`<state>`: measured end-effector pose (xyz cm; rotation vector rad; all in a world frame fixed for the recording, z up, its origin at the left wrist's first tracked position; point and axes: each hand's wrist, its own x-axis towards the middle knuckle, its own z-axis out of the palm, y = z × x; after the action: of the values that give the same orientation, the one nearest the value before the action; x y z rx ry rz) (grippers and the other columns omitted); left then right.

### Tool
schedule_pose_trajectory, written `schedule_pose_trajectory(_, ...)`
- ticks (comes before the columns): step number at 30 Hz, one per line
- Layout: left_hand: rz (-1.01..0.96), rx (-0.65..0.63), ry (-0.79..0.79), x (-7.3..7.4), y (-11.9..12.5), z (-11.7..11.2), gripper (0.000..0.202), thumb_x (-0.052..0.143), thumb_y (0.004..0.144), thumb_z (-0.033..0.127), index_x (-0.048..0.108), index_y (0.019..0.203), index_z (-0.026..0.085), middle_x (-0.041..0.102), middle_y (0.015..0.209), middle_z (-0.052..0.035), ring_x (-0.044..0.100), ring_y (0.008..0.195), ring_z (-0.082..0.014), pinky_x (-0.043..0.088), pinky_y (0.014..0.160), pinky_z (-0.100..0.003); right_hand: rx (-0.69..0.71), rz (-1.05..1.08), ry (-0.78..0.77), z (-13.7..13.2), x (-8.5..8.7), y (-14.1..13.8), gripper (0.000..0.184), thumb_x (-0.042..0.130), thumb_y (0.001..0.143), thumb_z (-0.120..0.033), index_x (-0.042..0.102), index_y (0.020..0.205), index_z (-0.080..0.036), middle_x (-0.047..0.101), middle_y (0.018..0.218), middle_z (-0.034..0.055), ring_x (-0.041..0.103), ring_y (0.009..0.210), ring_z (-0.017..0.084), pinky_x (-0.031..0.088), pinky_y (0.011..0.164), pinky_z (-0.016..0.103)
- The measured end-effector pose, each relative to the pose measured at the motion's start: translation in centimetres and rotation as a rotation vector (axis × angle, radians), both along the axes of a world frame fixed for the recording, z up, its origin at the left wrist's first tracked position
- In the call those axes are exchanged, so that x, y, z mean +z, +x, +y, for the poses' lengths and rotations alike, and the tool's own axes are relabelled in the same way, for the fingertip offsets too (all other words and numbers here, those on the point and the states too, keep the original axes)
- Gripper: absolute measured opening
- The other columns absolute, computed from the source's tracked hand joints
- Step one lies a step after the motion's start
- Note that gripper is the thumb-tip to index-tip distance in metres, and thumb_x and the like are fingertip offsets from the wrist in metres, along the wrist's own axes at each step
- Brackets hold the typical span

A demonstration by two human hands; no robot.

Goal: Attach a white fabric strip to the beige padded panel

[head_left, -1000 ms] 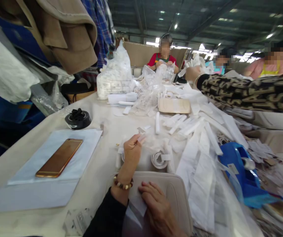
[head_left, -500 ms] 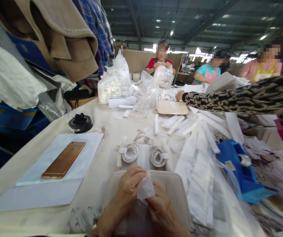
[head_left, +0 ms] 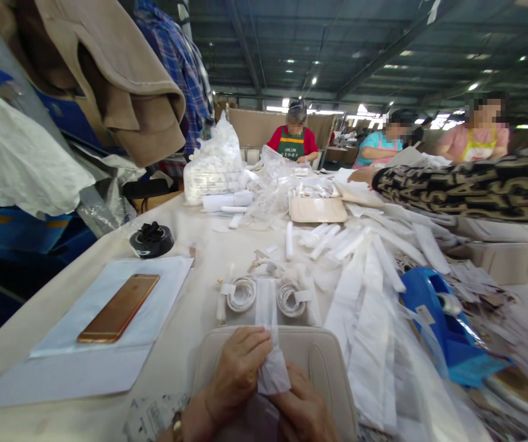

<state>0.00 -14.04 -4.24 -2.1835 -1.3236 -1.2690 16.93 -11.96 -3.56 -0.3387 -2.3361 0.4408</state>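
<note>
The left hand (head_left: 239, 367) and right hand (head_left: 303, 402) grip a white fabric strip (head_left: 271, 368) between them, pressed together on it. Its long axis runs near to far, its far end lying between two taped coils (head_left: 242, 294) above a beige padded panel (head_left: 328, 362); the left hand sits farther along it.

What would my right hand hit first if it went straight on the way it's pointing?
Probably the white strip your left hand holds, just ahead of your right hand; depth is unclear.
</note>
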Motion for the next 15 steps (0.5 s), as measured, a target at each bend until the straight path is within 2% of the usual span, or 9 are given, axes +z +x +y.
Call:
schedule_pose_trajectory(3,0.064,-0.009,0.065,-0.2,0.1,-0.2,0.028,0.036,0.096,0.017,0.063,0.089,0.012,0.07,0.086,-0.0072,0.064,0.083,-0.0178,0.055,0.074,-0.031,-0.009,-0.008,0.07,-0.3,-0.6,0.0,0.049,0.039,0.07,-0.004,0.061,0.11,-0.02,0.07,0.093,0.0073,0.065,0.097,0.018,0.051,0.091,0.029)
schedule_pose_trajectory(6,0.086,-0.009,0.093,-0.2,0.2,-0.3,0.03,0.034,0.095,0.015,0.062,0.088,0.012,0.07,0.085,-0.0078,0.064,0.083,-0.0177,0.053,0.075,-0.032,-0.061,0.056,0.097,-0.8,-2.3,0.2,0.042,0.042,0.074,-0.005,0.064,0.104,-0.023,0.07,0.087,0.0053,0.067,0.09,0.018,0.054,0.086,0.027)
schedule_pose_trajectory(9,0.09,-0.023,0.084,0.0,0.3,-0.5,0.032,0.031,0.095,0.013,0.062,0.087,0.013,0.07,0.084,-0.0072,0.064,0.081,-0.0174,0.052,0.074,-0.033,-0.212,0.109,-0.02,-1.3,-4.5,0.9,0.039,0.051,0.078,-0.007,0.064,0.109,-0.029,0.069,0.088,0.0026,0.069,0.077,0.015,0.058,0.069,0.016)
schedule_pose_trajectory(11,0.099,-0.044,0.079,0.1,0.3,-0.6,0.033,0.03,0.095,0.012,0.062,0.087,0.013,0.07,0.084,-0.0068,0.064,0.08,-0.0172,0.051,0.075,-0.033,-0.275,0.108,-0.089,-1.5,-5.5,1.4,0.042,0.055,0.08,-0.009,0.062,0.115,-0.031,0.068,0.096,0.0034,0.069,0.075,0.016,0.059,0.061,0.016)
schedule_pose_trajectory(13,0.094,-0.069,0.083,0.1,0.4,-0.7,0.031,0.032,0.094,0.011,0.062,0.087,0.013,0.07,0.083,-0.0065,0.064,0.078,-0.0168,0.05,0.074,-0.033,-0.273,0.124,-0.082,-1.6,-5.8,1.6,0.042,0.054,0.082,-0.01,0.061,0.117,-0.033,0.068,0.103,0.0041,0.069,0.079,0.017,0.061,0.064,0.02)
schedule_pose_trajectory(15,0.066,-0.088,0.07,0.1,0.4,-0.7,0.031,0.033,0.094,0.012,0.062,0.085,0.013,0.069,0.08,-0.0064,0.063,0.076,-0.0163,0.05,0.071,-0.032,-0.25,0.118,-0.073,-1.5,-5.6,1.6,0.041,0.053,0.085,-0.013,0.058,0.122,-0.031,0.066,0.11,0.0062,0.068,0.091,0.019,0.06,0.075,0.023)
